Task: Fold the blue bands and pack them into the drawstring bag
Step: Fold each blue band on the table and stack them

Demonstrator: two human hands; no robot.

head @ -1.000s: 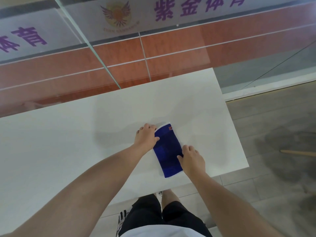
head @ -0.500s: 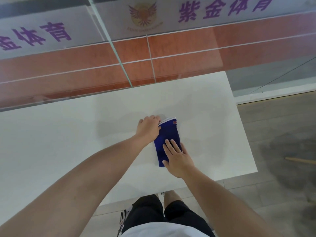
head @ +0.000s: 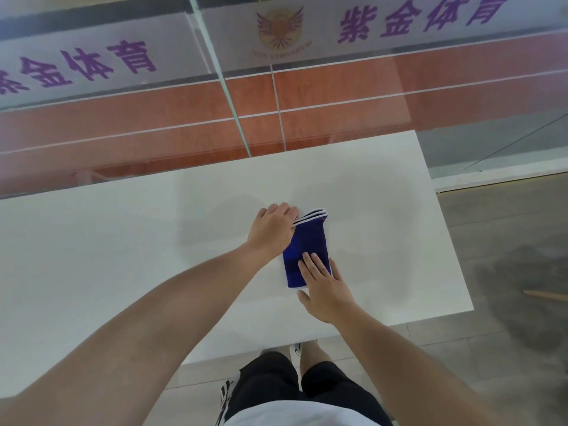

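Observation:
A blue band [head: 309, 241] with white-edged ends lies folded lengthwise on the white table [head: 123, 256], right of centre. Its far end shows stacked white edges. My left hand [head: 273, 227] grips the band's far left corner with curled fingers. My right hand [head: 325, 284] lies flat, fingers spread, pressing down on the band's near end. No drawstring bag is in view.
A glass wall [head: 276, 87] with purple lettering runs along the table's far edge. The table's right edge drops to a grey tiled floor [head: 507, 241], where a wooden stick [head: 544, 295] lies. My legs and shoes show below the near edge.
The band went from lying wide and flat to folded narrower. My right hand moved from its right side onto its near end; my left hand stayed at the far corner.

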